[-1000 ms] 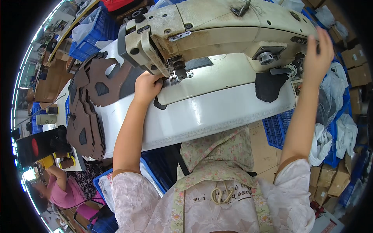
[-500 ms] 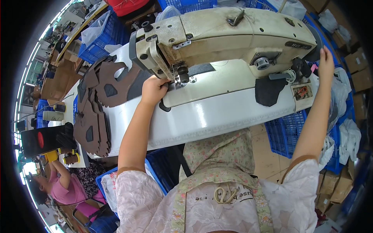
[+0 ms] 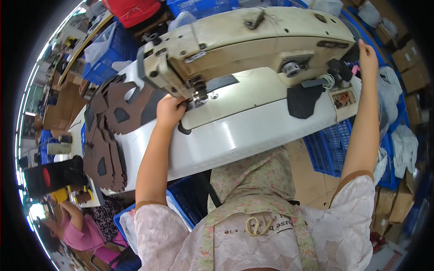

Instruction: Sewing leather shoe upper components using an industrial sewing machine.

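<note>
A cream industrial sewing machine (image 3: 244,52) stands on a white table. My left hand (image 3: 171,111) is closed beside the needle and presser foot (image 3: 199,95), pinching the edge of a dark grey piece of material (image 3: 153,106). Part of that piece is hidden behind my fingers. At the machine's right end, my right hand (image 3: 368,56) curls its fingers on the rim of the dark handwheel (image 3: 353,44). Left of the needle lies a stack of brown cut pieces (image 3: 101,147) with scalloped edges and dark openings.
A dark cloth flap (image 3: 304,102) hangs at the machine base near a small parts recess (image 3: 343,99). Blue crates (image 3: 327,147) stand below and behind the table, with cardboard boxes at far right. A person in pink (image 3: 81,230) works at lower left.
The whole view has shifted and tilted slightly, so the machine appears farther left. My left hand stays by the needle; my right hand stays at the handwheel, its fingers more curled.
</note>
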`<control>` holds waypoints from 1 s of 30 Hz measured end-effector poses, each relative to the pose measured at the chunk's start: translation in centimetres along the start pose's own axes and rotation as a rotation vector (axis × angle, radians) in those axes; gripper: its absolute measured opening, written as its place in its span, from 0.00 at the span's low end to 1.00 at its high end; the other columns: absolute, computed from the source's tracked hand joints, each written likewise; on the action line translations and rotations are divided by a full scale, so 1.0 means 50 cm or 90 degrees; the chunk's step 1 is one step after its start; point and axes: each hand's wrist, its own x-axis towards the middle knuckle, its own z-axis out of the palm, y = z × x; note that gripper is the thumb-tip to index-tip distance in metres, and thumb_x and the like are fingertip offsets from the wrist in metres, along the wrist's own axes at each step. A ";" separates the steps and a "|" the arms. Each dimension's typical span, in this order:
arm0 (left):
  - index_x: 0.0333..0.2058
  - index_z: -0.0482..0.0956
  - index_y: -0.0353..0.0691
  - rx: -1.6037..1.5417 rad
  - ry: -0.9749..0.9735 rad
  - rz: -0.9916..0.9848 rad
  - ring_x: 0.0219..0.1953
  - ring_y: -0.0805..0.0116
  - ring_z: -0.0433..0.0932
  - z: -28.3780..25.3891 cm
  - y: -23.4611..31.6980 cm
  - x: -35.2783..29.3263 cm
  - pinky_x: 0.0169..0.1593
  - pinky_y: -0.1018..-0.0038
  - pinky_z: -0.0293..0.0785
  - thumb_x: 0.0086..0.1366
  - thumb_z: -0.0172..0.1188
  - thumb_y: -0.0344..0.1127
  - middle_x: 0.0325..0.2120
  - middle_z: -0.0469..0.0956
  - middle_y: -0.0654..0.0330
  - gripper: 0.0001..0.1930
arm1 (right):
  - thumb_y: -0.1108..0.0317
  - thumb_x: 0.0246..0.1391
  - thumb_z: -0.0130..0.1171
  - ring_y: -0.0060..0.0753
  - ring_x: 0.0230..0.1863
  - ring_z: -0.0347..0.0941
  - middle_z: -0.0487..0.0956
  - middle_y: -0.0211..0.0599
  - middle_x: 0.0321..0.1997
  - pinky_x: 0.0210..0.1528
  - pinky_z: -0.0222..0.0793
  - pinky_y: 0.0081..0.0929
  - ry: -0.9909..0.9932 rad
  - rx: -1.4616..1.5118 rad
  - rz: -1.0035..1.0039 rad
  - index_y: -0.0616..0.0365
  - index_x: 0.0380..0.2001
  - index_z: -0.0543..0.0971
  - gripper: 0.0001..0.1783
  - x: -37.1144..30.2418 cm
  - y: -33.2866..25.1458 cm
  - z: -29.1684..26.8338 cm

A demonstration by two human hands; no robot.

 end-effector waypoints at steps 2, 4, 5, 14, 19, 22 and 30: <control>0.35 0.86 0.46 0.037 -0.016 -0.030 0.37 0.50 0.79 -0.012 -0.023 -0.021 0.42 0.62 0.75 0.46 0.59 0.29 0.32 0.81 0.51 0.16 | 0.42 0.60 0.53 0.37 0.40 0.75 0.81 0.44 0.38 0.46 0.68 0.31 -0.035 0.054 0.014 0.57 0.44 0.80 0.28 -0.040 -0.052 0.000; 0.39 0.86 0.46 0.050 -0.072 -0.069 0.42 0.53 0.81 -0.014 -0.012 -0.007 0.46 0.65 0.76 0.49 0.58 0.27 0.38 0.82 0.49 0.17 | 0.47 0.64 0.50 0.36 0.42 0.76 0.82 0.38 0.40 0.48 0.69 0.30 0.006 0.151 -0.057 0.59 0.48 0.78 0.26 -0.039 0.032 -0.004; 0.39 0.86 0.44 0.058 -0.064 -0.066 0.42 0.53 0.82 -0.023 -0.015 -0.014 0.46 0.66 0.76 0.49 0.58 0.24 0.37 0.83 0.50 0.17 | 0.56 0.63 0.51 0.34 0.40 0.77 0.81 0.37 0.38 0.46 0.70 0.27 -0.123 0.239 0.087 0.60 0.45 0.78 0.18 -0.071 0.031 -0.007; 0.28 0.82 0.39 0.096 -0.042 -0.038 0.34 0.43 0.77 -0.031 0.008 0.008 0.36 0.54 0.73 0.41 0.60 0.27 0.28 0.80 0.48 0.11 | 0.76 0.40 0.62 0.50 0.44 0.72 0.76 0.44 0.38 0.47 0.69 0.41 -0.483 -0.087 -0.277 0.55 0.27 0.77 0.07 -0.248 0.094 -0.056; 0.32 0.83 0.41 0.093 -0.093 -0.019 0.38 0.46 0.77 -0.032 0.020 0.001 0.42 0.56 0.74 0.42 0.60 0.27 0.31 0.79 0.48 0.14 | 0.76 0.41 0.62 0.52 0.42 0.73 0.76 0.44 0.37 0.44 0.69 0.38 -0.469 -0.113 -0.305 0.58 0.28 0.78 0.07 -0.263 0.093 -0.074; 0.34 0.84 0.43 0.183 -0.169 -0.054 0.40 0.51 0.78 -0.049 0.035 -0.001 0.40 0.59 0.76 0.44 0.60 0.28 0.32 0.79 0.51 0.15 | 0.71 0.55 0.58 0.42 0.47 0.76 0.78 0.43 0.42 0.47 0.69 0.33 -0.403 0.019 -0.101 0.58 0.37 0.75 0.07 -0.274 0.122 -0.075; 0.32 0.86 0.45 0.191 -0.137 -0.053 0.45 0.59 0.77 -0.041 0.054 0.001 0.40 0.65 0.77 0.48 0.60 0.29 0.35 0.78 0.57 0.12 | 0.64 0.62 0.54 0.33 0.46 0.73 0.76 0.37 0.46 0.50 0.69 0.30 -0.217 0.769 0.484 0.59 0.48 0.72 0.14 -0.368 -0.015 -0.079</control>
